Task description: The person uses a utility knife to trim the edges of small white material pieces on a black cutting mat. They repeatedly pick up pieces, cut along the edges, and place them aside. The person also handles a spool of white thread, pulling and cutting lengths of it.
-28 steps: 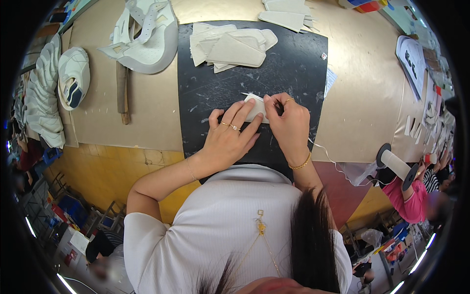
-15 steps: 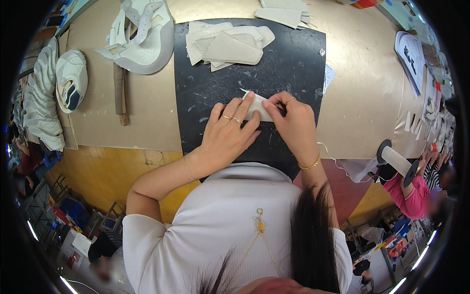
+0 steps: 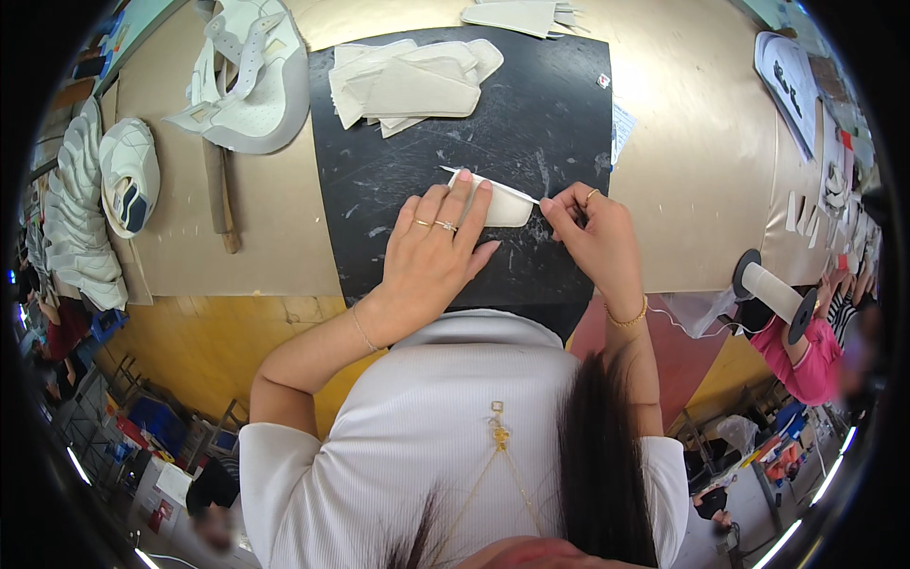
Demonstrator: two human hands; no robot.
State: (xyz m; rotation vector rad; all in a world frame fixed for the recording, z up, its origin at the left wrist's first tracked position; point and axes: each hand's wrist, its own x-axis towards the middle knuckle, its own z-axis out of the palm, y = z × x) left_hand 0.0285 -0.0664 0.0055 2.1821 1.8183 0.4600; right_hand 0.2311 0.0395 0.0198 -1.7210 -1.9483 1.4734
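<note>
A small cream-coloured shoe-upper piece (image 3: pixel 507 211) lies on the black mat (image 3: pixel 379 171) in front of me. Along its far edge runs a thin white strip (image 3: pixel 513 192), which pokes out past the piece at both ends. My left hand (image 3: pixel 422 248) rests with outstretched fingers on the piece's left part, the fingertips reaching the strip and covering some of it. At the strip's right end, my right hand (image 3: pixel 599 235) pinches the tip between thumb and forefinger; its other fingers are curled.
Several similar cream pieces (image 3: pixel 422 87) are piled at the mat's far side, with more (image 3: pixel 512 16) behind. To the left are a white shoe upper (image 3: pixel 265 114), a wooden-handled tool (image 3: pixel 219 194) and a shoe (image 3: pixel 130 175). A strip spool (image 3: pixel 773 292) stands right, near a co-worker's pink sleeve (image 3: pixel 806 365).
My right hand has moved right, off the piece, to the strip's end. My left fingers have straightened and lie flatter. More of the piece and the strip shows.
</note>
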